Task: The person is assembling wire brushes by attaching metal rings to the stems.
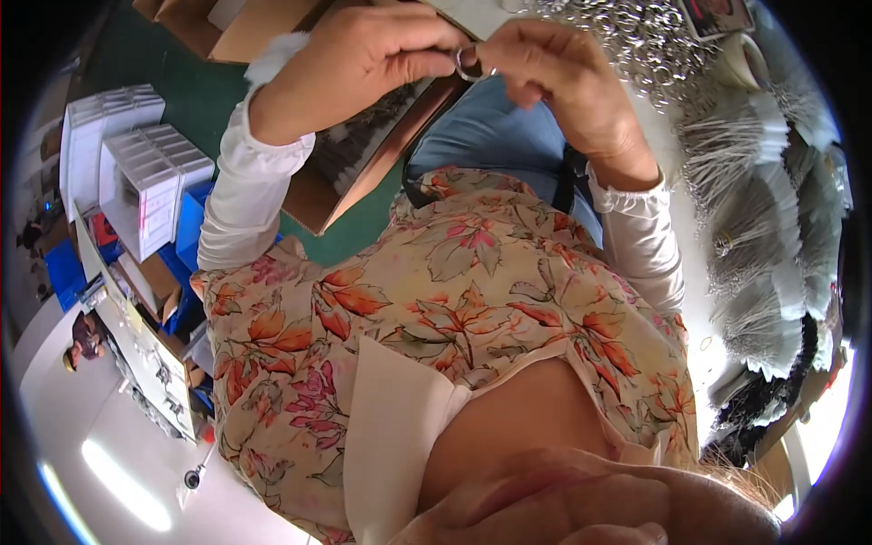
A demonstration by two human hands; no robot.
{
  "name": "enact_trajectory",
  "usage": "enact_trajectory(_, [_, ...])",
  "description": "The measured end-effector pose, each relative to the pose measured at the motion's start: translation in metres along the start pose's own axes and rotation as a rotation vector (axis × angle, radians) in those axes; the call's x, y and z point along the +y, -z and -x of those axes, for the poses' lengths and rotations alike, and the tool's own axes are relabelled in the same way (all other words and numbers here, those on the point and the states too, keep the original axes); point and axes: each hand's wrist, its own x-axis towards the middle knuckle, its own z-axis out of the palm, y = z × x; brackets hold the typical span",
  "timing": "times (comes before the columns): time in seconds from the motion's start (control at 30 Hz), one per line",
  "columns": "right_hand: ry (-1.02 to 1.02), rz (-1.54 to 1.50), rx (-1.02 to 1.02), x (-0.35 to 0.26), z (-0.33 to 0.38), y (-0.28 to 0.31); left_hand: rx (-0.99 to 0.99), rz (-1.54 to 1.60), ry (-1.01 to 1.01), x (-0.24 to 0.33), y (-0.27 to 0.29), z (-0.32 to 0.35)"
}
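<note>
A small silvery metal ring (467, 76) is held between both hands above my lap. My left hand (386, 53) pinches its left side between thumb and fingertips. On the other side, the thumb and fingers of my right hand (568, 86) close on the ring too, partly hiding it. Whether anything else is attached to the ring is too small to make out. Below my left wrist stands an open cardboard box (363, 186) with greyish bundles inside. A heap of loose metal rings (627, 36) lies on the white tabletop (668, 136) beyond my right hand.
Bundles of thin strands with metal ends (754, 218) line the right side, near a tape roll (743, 62). Another cardboard box (232, 32) is at the upper left. White plastic crates (159, 182) and blue bins (193, 222) stand left; farther off is another person (88, 338).
</note>
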Motion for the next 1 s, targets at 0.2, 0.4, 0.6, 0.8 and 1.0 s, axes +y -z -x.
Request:
enact_trajectory(0.2, [0.124,0.612,0.187,0.046,0.015,0.006,-0.100,-0.403,-0.008,-0.126,-0.088,0.047])
enact_trajectory(0.4, [-0.035,0.535,0.319,0.060,0.035,0.015,-0.248,-0.270,0.161,-0.232,-0.155,0.095])
enact_trajectory(0.6, [-0.076,0.482,0.308,0.061,0.020,0.017,-0.199,-0.571,0.296,-0.253,-0.171,0.115])
enact_trajectory(0.8, [-0.018,0.471,0.274,0.044,0.031,0.021,-0.222,0.105,0.400,-0.195,-0.138,0.061])
enact_trajectory(1.0, [0.110,0.420,0.291,0.027,0.045,0.049,-0.355,0.483,0.389,-0.089,0.011,-0.037])
